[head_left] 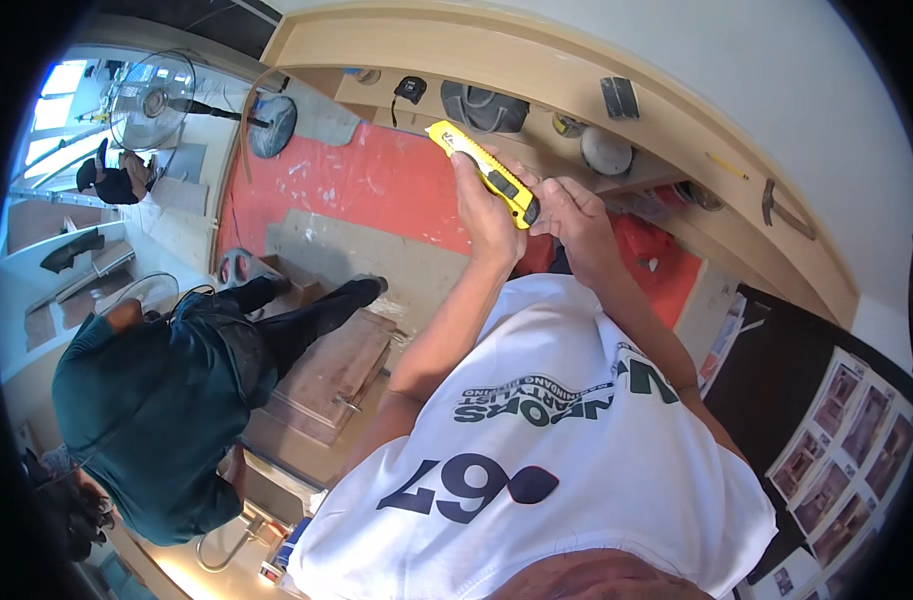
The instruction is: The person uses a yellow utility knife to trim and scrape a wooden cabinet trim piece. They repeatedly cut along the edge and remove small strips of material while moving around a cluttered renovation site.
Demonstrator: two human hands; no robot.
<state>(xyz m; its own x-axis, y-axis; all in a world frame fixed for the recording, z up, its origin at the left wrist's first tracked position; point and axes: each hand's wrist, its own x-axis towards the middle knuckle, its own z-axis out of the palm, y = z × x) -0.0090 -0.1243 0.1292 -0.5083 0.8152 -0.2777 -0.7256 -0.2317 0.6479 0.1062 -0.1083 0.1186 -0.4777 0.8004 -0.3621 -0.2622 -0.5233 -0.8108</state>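
Note:
A yellow utility knife (484,176) with a dark slider and a dark end cap lies slanted in front of my chest. Wrapped around its body is my left hand (488,215), with the thumb along the side. My right hand (576,212) is closed, its fingers pinched together at the knife's dark end. Whether a blade sticks out at the far tip is too small to tell.
Along the curved wooden shelf (676,125) lie a black tape measure (409,90), a dark bag (483,110), a dark block (619,98), a pencil (726,165) and a hammer (782,212). A person in a green shirt (151,420) stands left by a wooden panel (331,385). Beyond stands a fan (156,102).

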